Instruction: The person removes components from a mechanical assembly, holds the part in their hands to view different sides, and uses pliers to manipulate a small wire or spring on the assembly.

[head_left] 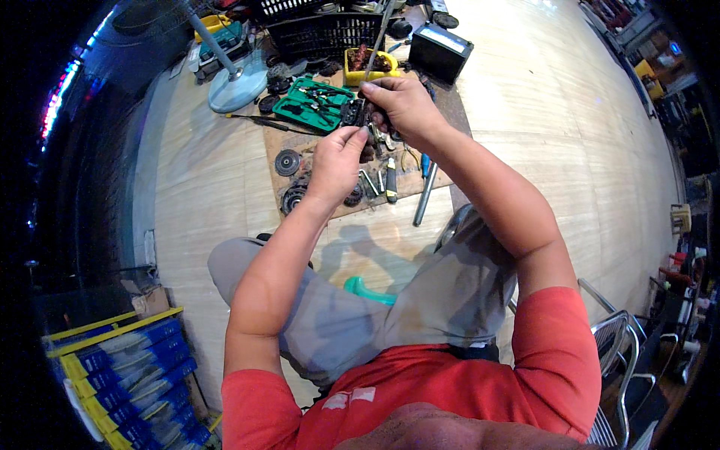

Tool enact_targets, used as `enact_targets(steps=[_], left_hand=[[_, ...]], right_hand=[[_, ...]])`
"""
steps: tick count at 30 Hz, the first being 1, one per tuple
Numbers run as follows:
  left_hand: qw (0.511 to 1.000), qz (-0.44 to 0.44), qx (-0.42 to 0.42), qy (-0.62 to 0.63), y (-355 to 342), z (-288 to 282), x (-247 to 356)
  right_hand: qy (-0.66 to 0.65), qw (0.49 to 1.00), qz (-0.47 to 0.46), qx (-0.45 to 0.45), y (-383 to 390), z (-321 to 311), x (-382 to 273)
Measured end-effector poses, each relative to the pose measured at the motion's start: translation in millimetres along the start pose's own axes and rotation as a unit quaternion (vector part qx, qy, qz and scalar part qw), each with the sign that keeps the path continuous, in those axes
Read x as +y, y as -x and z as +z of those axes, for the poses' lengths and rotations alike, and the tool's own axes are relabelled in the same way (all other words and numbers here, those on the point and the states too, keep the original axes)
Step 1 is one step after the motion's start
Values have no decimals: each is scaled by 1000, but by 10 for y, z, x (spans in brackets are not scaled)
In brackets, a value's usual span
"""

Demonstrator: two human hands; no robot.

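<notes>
Both hands meet over the work mat. My left hand (337, 163) pinches a small black mechanical part (352, 113) from below, thumb along its near side. My right hand (406, 110) is closed at the part's right side, fingers darkened with grime. From its thumb and forefinger a long thin grey rod (380, 37) slants up and away; its lower end is hidden by the fingers. Under the hands lie small metal pieces, a hex key (369, 182) and a black-and-yellow-handled tool (391, 180). Just beyond the left hand is an opened green tool case (309, 103).
Round black parts (287, 162) lie at the mat's left. A metal tube (425, 196) rests near its right edge. Behind stand a yellow bin (372, 77), a black crate (322, 36), a black battery (441, 52) and a fan's round base (238, 88). A metal chair (626, 352) stands at right.
</notes>
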State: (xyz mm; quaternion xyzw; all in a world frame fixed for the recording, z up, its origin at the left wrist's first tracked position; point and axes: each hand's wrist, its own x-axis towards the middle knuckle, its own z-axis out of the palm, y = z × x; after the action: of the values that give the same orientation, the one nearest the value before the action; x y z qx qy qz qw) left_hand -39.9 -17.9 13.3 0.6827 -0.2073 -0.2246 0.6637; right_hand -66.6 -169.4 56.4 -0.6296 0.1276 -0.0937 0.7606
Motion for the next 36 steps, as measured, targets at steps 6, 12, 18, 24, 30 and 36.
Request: enact_targets(steps=[6, 12, 18, 24, 30, 36], left_hand=[[993, 66, 67, -78, -41, 32, -74], [979, 54, 113, -160, -13, 94, -58], [995, -22, 53, -86, -152, 42, -139], [985, -30, -60, -158, -132, -198, 42], [977, 2, 16, -212, -84, -155, 87], [954, 72, 40, -288, -52, -179, 115]], right_hand=[[-18, 999, -6, 43, -39, 56, 70], [28, 997, -1, 70, -118, 51, 126], [47, 998, 19, 22, -237, -53, 176], [11, 995, 41, -91, -156, -177, 124], [-114, 988, 50, -87, -101, -146, 97], [96, 992, 23, -78, -30, -91, 41]])
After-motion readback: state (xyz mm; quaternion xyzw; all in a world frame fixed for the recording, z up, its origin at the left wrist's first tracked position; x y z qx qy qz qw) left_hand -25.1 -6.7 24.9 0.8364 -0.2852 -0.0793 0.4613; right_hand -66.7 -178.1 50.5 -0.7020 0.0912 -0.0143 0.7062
